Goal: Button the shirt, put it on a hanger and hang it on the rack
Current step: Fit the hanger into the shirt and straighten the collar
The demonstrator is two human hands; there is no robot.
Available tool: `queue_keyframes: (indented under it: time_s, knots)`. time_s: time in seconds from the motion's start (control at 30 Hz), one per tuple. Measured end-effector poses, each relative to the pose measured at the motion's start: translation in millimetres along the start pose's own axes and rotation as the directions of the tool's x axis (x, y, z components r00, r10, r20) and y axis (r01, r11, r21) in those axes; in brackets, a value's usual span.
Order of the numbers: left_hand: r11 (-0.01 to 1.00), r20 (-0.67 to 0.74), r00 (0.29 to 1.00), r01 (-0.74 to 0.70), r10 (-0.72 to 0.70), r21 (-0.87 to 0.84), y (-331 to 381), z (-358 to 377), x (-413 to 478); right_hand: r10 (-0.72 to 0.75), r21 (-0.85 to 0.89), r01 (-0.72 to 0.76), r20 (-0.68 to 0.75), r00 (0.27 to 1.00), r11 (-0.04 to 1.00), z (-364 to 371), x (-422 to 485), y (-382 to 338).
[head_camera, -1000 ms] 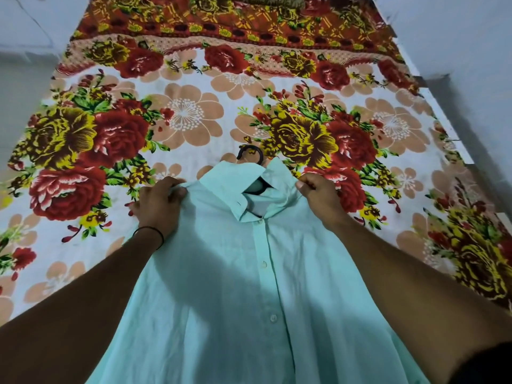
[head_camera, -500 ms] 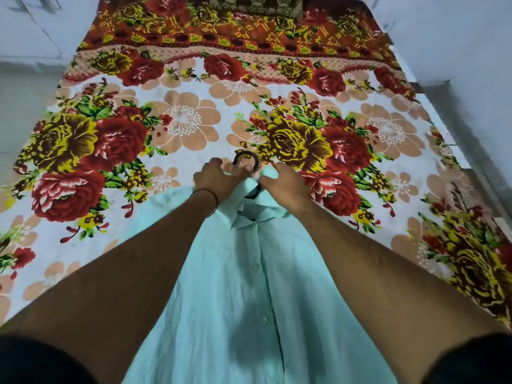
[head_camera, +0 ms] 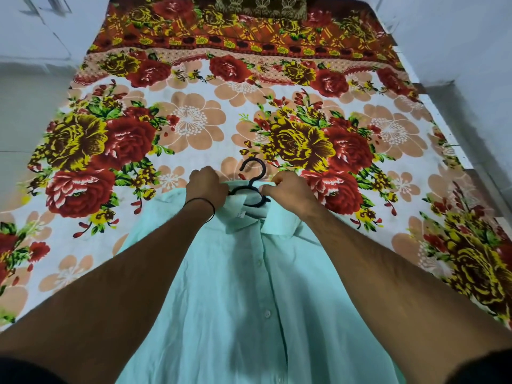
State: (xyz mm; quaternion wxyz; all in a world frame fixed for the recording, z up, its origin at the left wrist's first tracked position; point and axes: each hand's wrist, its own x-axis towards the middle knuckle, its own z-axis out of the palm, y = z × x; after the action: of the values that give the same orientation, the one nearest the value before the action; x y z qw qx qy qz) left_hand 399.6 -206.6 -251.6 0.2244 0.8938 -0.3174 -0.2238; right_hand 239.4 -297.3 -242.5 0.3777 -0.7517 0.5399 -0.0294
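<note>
A mint-green shirt [head_camera: 249, 295] lies face up on the bed, its front placket closed with white buttons. A black plastic hanger [head_camera: 253, 176] sits inside the neck, its hook sticking out past the collar onto the sheet. My left hand [head_camera: 206, 191] grips the left side of the collar beside the hanger's neck. My right hand [head_camera: 288, 192] grips the right side of the collar, fingers curled over the fabric. The hanger's arms are hidden under the shirt. No rack is in view.
A flower-patterned bed sheet [head_camera: 194, 120] covers the bed. A dark patterned pillow [head_camera: 260, 6] lies at the head end. Pale walls run along the right, and a light floor shows at the left.
Both hands moved inward from the shirt's shoulders to the collar, either side of the hanger hook. More of the hook now shows above the collar.
</note>
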Motion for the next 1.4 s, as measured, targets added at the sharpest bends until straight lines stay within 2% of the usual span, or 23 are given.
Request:
queue_keyframes:
  time_s: [0.1, 0.2, 0.3, 0.4, 0.47, 0.57, 0.67, 0.8, 0.9, 0.93, 1.03, 1.1, 1.2, 1.27, 1.4]
  knots:
    - [0.993, 0.059, 0.997, 0.041, -0.048, 0.112, 3.7, -5.8, 2.0, -0.024, -0.036, 0.023, -0.010, 1.000, 0.999, 3.1, 0.0, -1.9]
    - [0.990, 0.121, 0.991, 0.031, -0.048, 0.137, 2.3, -9.5, 0.1, -0.025, 0.083, 0.028, -0.029, 0.999, 0.996, 4.3, -2.4, 0.8]
    - [0.999, 0.148, 0.989, 0.018, -0.023, 0.038, -2.0, -13.4, -4.8, 0.058, 0.279, -0.030, -0.094, 0.994, 0.960, 5.5, -8.5, 4.7]
    - [0.980, 0.170, 0.985, 0.049, -0.016, -0.190, -3.3, -18.8, -7.1, 0.116, 0.401, -0.057, -0.123, 0.986, 0.914, 5.7, -12.6, 9.5]
    - [0.962, 0.204, 0.978, 0.087, -0.034, -0.257, -2.3, -25.5, -7.0, 0.132, 0.428, -0.071, -0.114, 0.985, 0.901, 3.8, -15.1, 8.8]
    - [0.972, 0.238, 0.971, 0.088, -0.034, -0.218, 2.1, -33.5, -6.6, 0.109, 0.424, -0.047, -0.123, 0.986, 0.905, -1.0, -18.6, 4.5]
    - [0.933, 0.254, 0.965, 0.154, -0.070, -0.326, 9.4, -38.6, -4.3, 0.095, 0.327, -0.039, -0.158, 0.983, 0.944, -6.4, -15.8, -0.8]
    - [0.802, 0.295, 0.938, 0.313, -0.179, -0.509, 17.9, -40.7, -1.3, 0.228, 0.458, -0.182, -0.048, 0.972, 0.870, -12.4, -3.9, -0.9]
    - [0.652, 0.371, 0.889, 0.451, -0.268, -0.610, 13.6, -37.9, 3.8, 0.327, 0.555, -0.295, 0.044, 0.944, 0.777, -17.7, -2.1, -0.5]
    - [0.648, 0.392, 0.879, 0.468, -0.271, -0.601, 9.9, -35.3, 5.0, 0.357, 0.584, -0.335, 0.082, 0.931, 0.740, -17.4, 0.8, 3.2]
    - [0.793, 0.353, 0.905, 0.391, -0.238, -0.467, -0.8, -32.8, 1.6, 0.399, 0.611, -0.418, 0.176, 0.900, 0.672, -20.8, 3.4, 10.0]
    - [0.765, 0.400, 0.889, 0.414, -0.224, -0.493, -8.1, -33.0, 0.2, 0.396, 0.636, -0.460, 0.253, 0.883, 0.620, -24.1, 2.3, 11.6]
    - [0.705, 0.604, 0.784, 0.509, -0.144, -0.493, -14.3, -37.2, -2.3, 0.394, 0.660, -0.518, 0.343, 0.853, 0.544, -27.7, 3.0, 18.2]
    - [0.697, 0.670, 0.734, 0.539, -0.112, -0.474, -16.2, -41.1, -0.5, 0.402, 0.683, -0.535, 0.366, 0.840, 0.497, -30.2, 3.9, 20.5]
    - [0.709, 0.635, 0.749, 0.551, -0.189, -0.440, -18.0, -41.3, 3.1, 0.433, 0.691, -0.542, 0.352, 0.830, 0.478, -30.4, 4.8, 21.9]
